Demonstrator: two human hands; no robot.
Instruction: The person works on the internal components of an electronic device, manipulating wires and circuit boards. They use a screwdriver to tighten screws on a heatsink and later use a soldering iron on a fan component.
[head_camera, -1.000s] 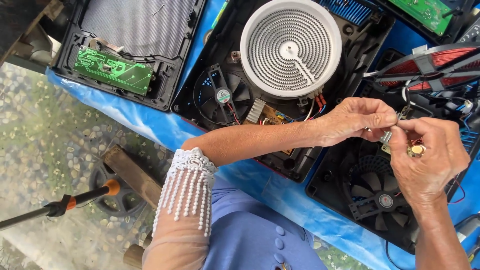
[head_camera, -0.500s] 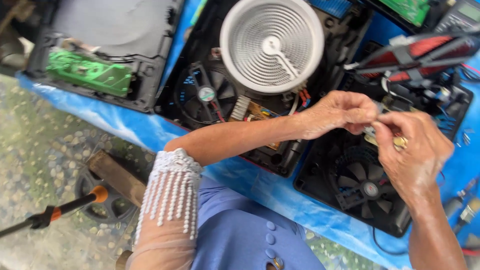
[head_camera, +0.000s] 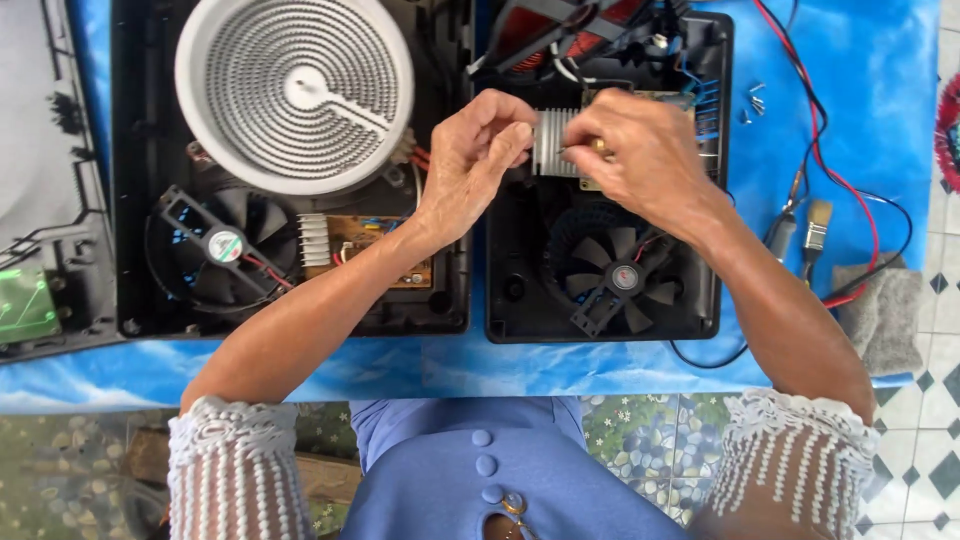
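- Two opened black cooker housings lie side by side on a blue cloth (head_camera: 850, 60); both have their top covers off and their insides exposed
- The left housing (head_camera: 135, 200) shows a white spiral heating coil (head_camera: 295, 90), a cooling fan (head_camera: 215, 245) and a small brown circuit board (head_camera: 365, 245); neither hand touches any of these
- The right housing (head_camera: 705, 290) shows a ribbed metal heat sink (head_camera: 553, 140) near its upper middle and a second fan (head_camera: 615, 280) below it; this is the unit in hand
- Judgement: disassembly is done and the work stands at the internal stage around the heat sink; the covers remain off and the wires loose, so closing up is still to do
- The left hand (head_camera: 475, 160) hovers at the left edge of the heat sink, its fingers (head_camera: 510, 140) curled and pinched nearly closed; what they grip, if anything, cannot be told
- The right hand (head_camera: 640, 150) covers the right part of the heat sink, fingers bent together around a thin metal piece (head_camera: 572, 148) whose tip points toward the left hand; the piece is too small to identify
- The heat sink lies directly under and between both sets of fingertips, partly hidden by them
- To the right on the cloth lie two small brushes (head_camera: 800, 225), red and black leads (head_camera: 835, 180) and a grey sponge pad (head_camera: 885, 310), all well apart from the hands
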